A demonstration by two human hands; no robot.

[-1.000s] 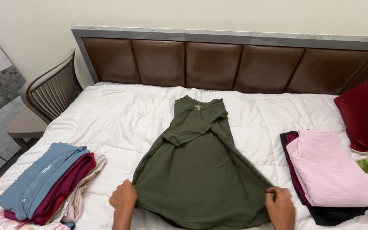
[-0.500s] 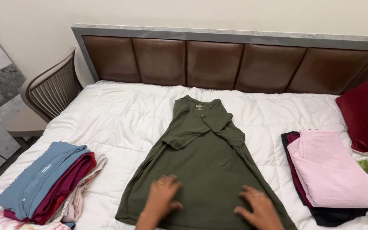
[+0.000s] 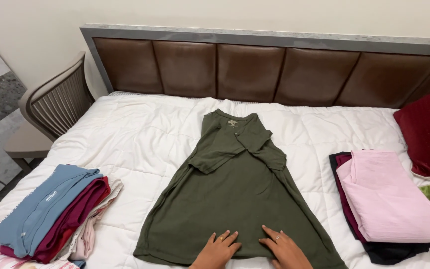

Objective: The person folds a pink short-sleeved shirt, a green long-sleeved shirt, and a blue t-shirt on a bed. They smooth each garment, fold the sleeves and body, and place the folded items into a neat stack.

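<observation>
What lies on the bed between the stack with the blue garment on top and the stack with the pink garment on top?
In the head view, the olive green T-shirt lies spread flat there, both hands pressing its lower hem.

shirt (image 3: 235, 199) under the fingers (image 3: 225, 238) is showing plain olive green | stack left of fingers (image 3: 51, 211) is showing blue, maroon, cream | stack right of fingers (image 3: 389, 199) is showing pink, maroon, black | quilt (image 3: 135, 139) is showing white

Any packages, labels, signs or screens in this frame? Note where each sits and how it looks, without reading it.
Neck label: inside the collar of the olive green shirt spread on the bed, a small pale printed patch.
Tag: on the blue garment topping the left pile, a small white rectangle.
No packages, signs or screens are in view.
</observation>
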